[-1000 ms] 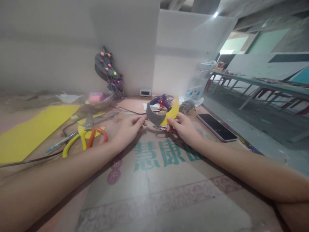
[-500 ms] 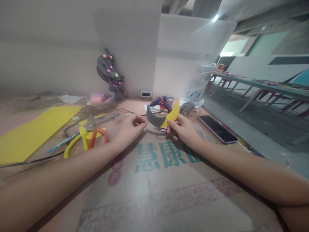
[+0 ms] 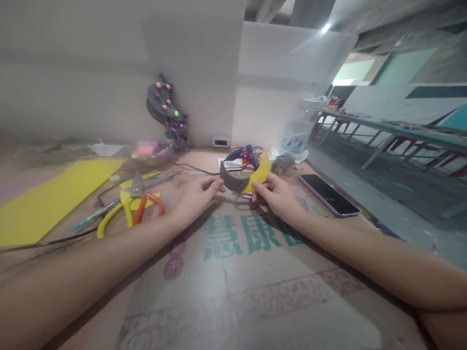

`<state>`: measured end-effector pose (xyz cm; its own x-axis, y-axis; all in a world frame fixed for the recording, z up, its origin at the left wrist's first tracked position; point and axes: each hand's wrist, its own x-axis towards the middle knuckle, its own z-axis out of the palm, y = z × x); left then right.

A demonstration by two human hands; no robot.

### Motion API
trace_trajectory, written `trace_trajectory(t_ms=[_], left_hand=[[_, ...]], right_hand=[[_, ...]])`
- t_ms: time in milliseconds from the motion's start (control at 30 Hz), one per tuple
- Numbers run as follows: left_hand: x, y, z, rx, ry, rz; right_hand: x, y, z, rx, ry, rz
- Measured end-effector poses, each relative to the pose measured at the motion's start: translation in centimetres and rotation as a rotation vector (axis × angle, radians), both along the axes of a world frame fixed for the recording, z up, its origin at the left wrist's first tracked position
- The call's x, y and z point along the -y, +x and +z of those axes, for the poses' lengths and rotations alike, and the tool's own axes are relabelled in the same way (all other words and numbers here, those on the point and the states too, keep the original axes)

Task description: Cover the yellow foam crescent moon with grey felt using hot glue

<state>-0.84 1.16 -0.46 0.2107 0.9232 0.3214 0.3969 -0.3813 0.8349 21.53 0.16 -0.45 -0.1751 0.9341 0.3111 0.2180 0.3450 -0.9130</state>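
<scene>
A crescent-shaped piece (image 3: 243, 178), yellow on its right half and wrapped in grey yarn on its left half, is held up over the cardboard (image 3: 248, 272). My right hand (image 3: 278, 195) pinches its yellow lower edge. The fingertips of my left hand (image 3: 197, 195) are pinched against the grey end of the crescent. Small scissors (image 3: 243, 196) lie on the cardboard just under the piece.
A blue glue gun (image 3: 243, 154) and a grey yarn ball (image 3: 283, 163) lie behind the hands. A phone (image 3: 329, 194) rests at the right. Yellow and orange scissors (image 3: 132, 210), a yellow sheet (image 3: 51, 197) and cables sit at the left. A beaded dark ornament (image 3: 166, 111) leans on the wall.
Half a second ago my left hand had drawn slightly away from the crescent. Now its fingertips are back on the grey end. My right hand has kept its hold.
</scene>
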Motion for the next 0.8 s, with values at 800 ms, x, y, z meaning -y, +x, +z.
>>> trace_trajectory(t_ms=[800], left_hand=[[0.9, 0.4, 1.1, -0.067, 0.009, 0.032]], right_hand=[[-0.3, 0.0, 0.1, -0.012, -0.03, 0.012]])
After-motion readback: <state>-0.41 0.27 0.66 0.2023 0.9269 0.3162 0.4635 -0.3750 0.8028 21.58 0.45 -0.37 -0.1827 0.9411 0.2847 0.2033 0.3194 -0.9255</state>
